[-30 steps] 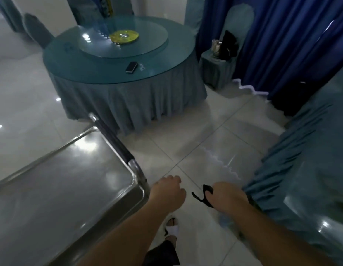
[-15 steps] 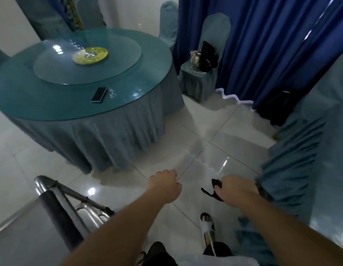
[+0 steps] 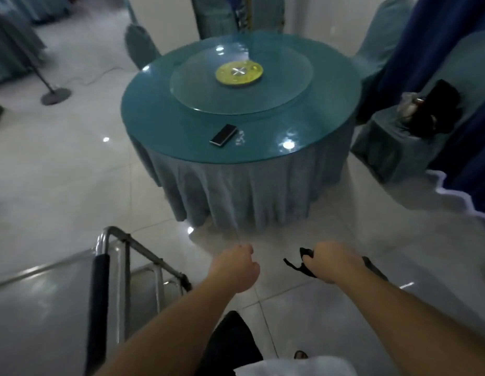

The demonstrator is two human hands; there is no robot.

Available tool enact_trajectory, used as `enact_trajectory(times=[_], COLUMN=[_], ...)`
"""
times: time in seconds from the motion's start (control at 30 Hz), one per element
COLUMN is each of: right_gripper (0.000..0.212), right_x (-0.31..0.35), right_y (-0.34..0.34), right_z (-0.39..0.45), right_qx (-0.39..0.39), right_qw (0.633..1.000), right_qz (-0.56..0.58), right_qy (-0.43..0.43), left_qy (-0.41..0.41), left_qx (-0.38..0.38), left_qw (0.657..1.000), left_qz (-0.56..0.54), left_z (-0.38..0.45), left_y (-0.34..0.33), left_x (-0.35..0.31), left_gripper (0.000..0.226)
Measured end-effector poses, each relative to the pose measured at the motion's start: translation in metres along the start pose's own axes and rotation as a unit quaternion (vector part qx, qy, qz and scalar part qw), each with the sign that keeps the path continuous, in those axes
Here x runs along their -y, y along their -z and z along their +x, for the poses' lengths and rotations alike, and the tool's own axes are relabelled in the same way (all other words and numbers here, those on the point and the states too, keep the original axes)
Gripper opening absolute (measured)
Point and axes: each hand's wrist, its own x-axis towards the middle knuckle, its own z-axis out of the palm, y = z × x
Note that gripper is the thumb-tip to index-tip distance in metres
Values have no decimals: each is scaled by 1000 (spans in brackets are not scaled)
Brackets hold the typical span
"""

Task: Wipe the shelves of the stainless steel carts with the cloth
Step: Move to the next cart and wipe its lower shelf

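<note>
Cart (image 3: 46,308) sits low and left of the round table (image 3: 235,126), top shelf bare, black-gripped handle nearest. My left hand (image 3: 234,268), right of the handle, is curled and holds nothing. Right hand (image 3: 332,260) grips the dark cloth (image 3: 296,265). I'd spread the cloth flat first, then wipe the shelf edge to edge.

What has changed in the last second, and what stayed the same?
The view swung left: the cart slid toward the lower left corner, showing its handle end, and the round table came to the centre. Nothing was taken or released: the right hand still grips the dark cloth, and the left hand stays curled, empty.
</note>
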Motion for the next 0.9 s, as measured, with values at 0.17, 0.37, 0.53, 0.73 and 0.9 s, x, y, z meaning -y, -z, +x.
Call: enact_trajectory(times=[0.17,0.37,0.53,0.73,0.9], right_gripper=[37,36,40,38,35], right_x=[88,203,292,378,453], right_y=[28,66,102,137,162], right_z=[62,135,189,247,308], right_qx=[27,24,20,23,50], right_qw=[994,981,978,968,950], right_qz=[-33,-84,-79,-86,-132], right_qy=[97,173,191,233,278], left_qy=[77,122,146,196,244], left_qx=[-7,-10,-22,-53,-64], left_qw=[996,990,985,975,960], left_qz=[-41,-77,-86,-88,-123], left_z=[41,108,153,198,236], left_y=[15,44,104,160,187], left_x=[58,144,221,294,339], left_gripper=[48,46,47,48,51])
